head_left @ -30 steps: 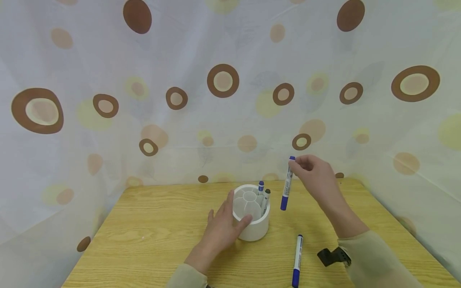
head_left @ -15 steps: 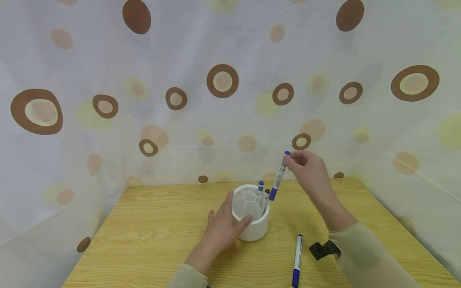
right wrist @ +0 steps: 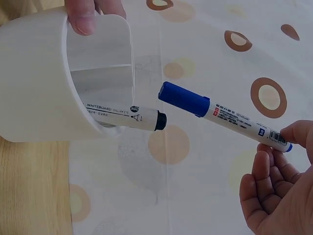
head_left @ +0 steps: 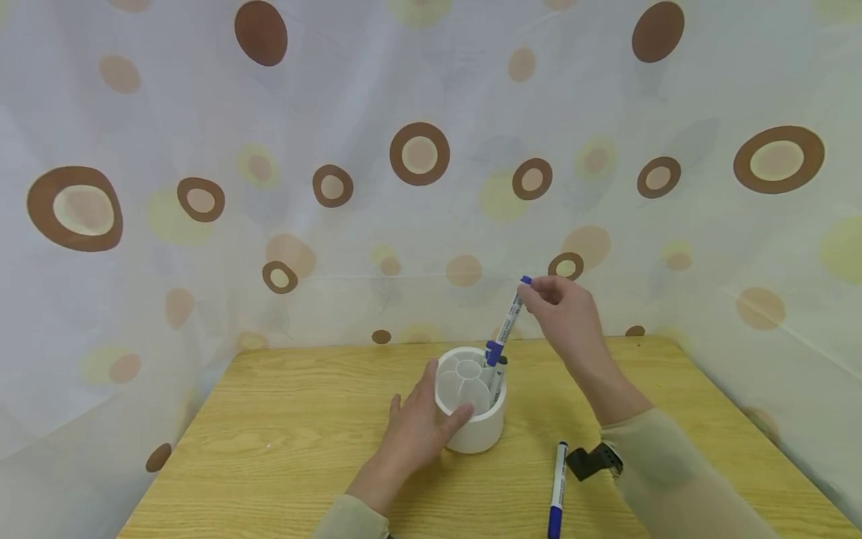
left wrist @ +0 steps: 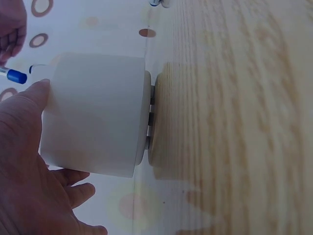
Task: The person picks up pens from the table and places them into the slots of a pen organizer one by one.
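A round white pen holder (head_left: 483, 433) with several compartments stands on the table. My left hand (head_left: 419, 428) grips it from the left, thumb over the near rim and fingers along the side. Between thumb and fingertips, my right hand (head_left: 567, 318) pinches a blue whiteboard marker (head_left: 510, 316) by its tail end. The marker slants, blue cap downward, just above the holder's right side; in the right wrist view the cap (right wrist: 183, 99) is apart from the holder. A black-ended whiteboard marker (right wrist: 122, 116) stands inside. A second blue marker in the holder is mostly hidden behind the held one.
Another blue-capped marker (head_left: 558, 486) lies on the wooden table (head_left: 289, 449) at the front right, near the black strap (head_left: 595, 461) on my right wrist. A patterned curtain (head_left: 350, 97) rises behind the table and along both sides.
My right hand has carried the blue marker leftward, from right of the pen holder to above its right side, tilting it more. The left hand and holder have stayed in place.
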{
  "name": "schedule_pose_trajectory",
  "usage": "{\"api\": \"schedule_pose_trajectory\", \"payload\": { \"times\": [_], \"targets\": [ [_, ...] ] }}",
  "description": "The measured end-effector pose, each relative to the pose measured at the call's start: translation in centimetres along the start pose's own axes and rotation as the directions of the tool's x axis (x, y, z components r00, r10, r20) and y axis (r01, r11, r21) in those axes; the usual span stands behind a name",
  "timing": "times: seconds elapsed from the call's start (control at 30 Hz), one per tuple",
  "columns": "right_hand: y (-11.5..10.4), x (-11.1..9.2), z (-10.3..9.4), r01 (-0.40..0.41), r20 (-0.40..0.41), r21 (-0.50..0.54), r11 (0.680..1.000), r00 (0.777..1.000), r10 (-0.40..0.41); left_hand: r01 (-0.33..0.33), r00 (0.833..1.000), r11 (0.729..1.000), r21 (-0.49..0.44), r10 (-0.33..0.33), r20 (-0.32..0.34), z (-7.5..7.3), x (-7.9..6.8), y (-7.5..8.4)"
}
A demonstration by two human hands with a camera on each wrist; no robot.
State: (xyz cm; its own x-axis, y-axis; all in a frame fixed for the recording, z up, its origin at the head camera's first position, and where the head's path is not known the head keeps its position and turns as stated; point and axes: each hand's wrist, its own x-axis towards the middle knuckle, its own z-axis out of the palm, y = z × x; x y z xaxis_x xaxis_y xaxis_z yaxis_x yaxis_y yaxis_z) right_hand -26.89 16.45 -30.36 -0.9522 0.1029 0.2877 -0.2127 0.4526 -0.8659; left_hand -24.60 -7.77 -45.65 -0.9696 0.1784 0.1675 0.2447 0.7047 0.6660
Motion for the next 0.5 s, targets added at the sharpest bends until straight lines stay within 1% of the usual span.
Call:
{"api": "schedule_pose_trajectory", "payload": {
  "times": [0.13,0.5],
  "targets": [
    [-0.1,0.3,0.7,-0.003,0.001,0.017,1.000,1.000,0.003,0.006,1.000,1.000,-0.003,-0.006,0.000,0.1,0.0,0.0],
    [0.2,1.1,2.5,0.027,-0.006,0.028,0.999,1.000,-0.027,0.017,1.000,1.000,0.005,-0.017,0.009,-0.1,0.0,0.1]
  ]
}}
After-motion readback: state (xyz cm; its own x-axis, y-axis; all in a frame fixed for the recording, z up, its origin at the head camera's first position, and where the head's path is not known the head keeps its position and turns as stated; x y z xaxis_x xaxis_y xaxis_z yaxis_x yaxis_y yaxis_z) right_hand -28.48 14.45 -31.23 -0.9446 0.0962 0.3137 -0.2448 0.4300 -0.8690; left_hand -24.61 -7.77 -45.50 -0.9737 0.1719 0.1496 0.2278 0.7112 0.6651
